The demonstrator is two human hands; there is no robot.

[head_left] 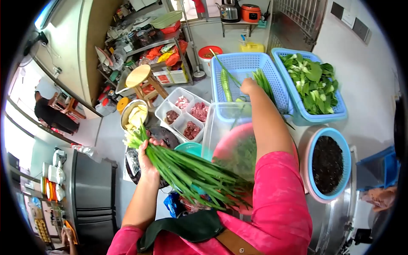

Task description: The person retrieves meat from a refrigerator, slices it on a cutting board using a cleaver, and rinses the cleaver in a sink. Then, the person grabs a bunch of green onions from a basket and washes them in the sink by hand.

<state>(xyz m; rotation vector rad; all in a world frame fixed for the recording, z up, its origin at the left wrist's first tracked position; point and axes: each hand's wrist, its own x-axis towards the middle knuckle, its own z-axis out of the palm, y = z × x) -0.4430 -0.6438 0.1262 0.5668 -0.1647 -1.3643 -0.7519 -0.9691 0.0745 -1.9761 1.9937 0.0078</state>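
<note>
A thick bunch of long green stalks (195,170) with pale ends lies across my left hand (148,159), whose fingers are wrapped round it near the pale end. My right hand (247,86) reaches into a blue plastic basket (250,61); its fingers are partly hidden, and what they hold, if anything, cannot be made out. Around it in the basket are a long light-green vegetable (225,85), a thin green stalk and a smaller green bunch (264,85). Below my right forearm, a clear plastic lid or box (216,117) partly covers a pink basin (225,146) with greens.
Leafy greens (310,80) fill a second blue basket at right, above a blue basin of dark food (326,165). Divided containers of cut meat (187,112), a bowl of pale slices (137,115) and a wooden stool (139,76) stand left of centre. A person (51,112) is far left.
</note>
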